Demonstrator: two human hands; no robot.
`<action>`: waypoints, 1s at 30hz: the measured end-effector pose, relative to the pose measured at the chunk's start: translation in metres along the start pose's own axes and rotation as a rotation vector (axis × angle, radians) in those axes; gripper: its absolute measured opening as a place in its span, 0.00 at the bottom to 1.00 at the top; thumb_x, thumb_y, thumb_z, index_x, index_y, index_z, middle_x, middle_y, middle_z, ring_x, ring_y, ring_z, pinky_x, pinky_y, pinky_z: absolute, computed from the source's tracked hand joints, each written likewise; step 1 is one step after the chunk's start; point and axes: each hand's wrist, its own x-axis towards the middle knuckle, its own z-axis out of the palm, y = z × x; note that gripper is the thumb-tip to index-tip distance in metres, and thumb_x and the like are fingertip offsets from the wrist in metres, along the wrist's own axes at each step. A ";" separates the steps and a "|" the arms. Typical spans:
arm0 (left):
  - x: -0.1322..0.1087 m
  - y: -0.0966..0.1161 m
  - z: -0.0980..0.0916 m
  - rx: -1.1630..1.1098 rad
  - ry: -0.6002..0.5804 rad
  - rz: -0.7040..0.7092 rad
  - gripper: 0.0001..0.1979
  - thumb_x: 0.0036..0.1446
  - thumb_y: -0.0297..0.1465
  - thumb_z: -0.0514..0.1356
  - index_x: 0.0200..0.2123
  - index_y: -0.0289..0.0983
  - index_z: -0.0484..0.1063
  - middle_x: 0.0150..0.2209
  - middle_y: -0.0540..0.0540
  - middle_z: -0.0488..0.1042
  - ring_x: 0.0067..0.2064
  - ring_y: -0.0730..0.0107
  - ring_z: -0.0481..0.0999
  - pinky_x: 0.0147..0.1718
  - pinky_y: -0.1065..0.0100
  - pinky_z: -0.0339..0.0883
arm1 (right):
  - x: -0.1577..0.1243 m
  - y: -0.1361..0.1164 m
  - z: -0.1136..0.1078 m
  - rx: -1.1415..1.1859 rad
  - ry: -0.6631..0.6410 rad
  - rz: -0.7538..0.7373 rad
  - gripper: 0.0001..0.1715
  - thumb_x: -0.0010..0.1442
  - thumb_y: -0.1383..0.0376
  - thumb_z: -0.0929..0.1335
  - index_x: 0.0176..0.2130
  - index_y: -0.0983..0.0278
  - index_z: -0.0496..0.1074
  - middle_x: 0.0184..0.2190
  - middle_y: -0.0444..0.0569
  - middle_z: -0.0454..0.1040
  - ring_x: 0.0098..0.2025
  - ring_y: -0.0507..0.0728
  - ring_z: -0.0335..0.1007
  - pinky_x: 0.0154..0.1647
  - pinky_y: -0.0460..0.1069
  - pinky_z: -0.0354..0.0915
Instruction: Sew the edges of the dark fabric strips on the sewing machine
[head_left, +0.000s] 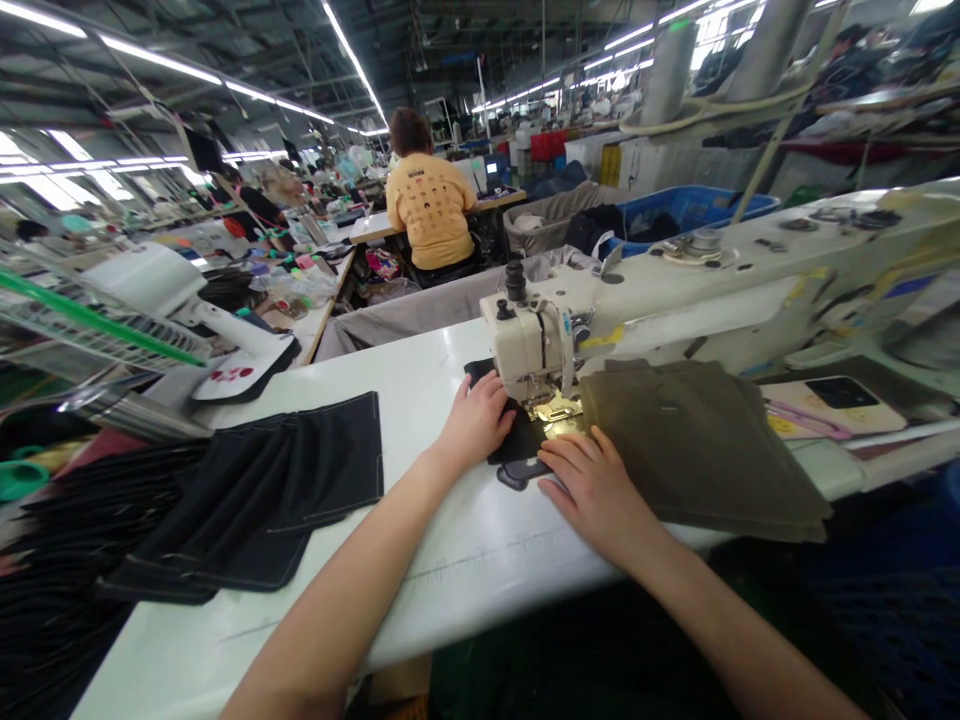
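My left hand [476, 422] lies flat on a black fabric piece [517, 435] just in front of the needle area of a cream industrial sewing machine [529, 340]. My right hand [600, 495] rests with its fingers near the edge of that black piece, beside a folded stack of olive fabric [697, 450]. A brass-coloured metal plate [556, 410] shines under the machine head, between both hands. The needle itself is hidden by the machine's foot area. Neither hand grips anything between its fingers.
The white sewing table [450, 530] runs across the view, with a stack of black stitched fabric [255, 500] on its left. A seated co-worker in a yellow shirt [431, 205] works ahead. A blue bin [690, 215] stands behind the machine.
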 end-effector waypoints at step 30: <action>-0.019 -0.001 -0.010 -0.064 -0.024 0.272 0.16 0.66 0.32 0.55 0.53 0.35 0.74 0.51 0.38 0.74 0.52 0.57 0.72 0.54 0.55 0.69 | 0.009 0.004 -0.001 -0.003 -0.026 0.005 0.17 0.70 0.61 0.63 0.56 0.61 0.71 0.56 0.54 0.74 0.59 0.63 0.64 0.66 0.69 0.49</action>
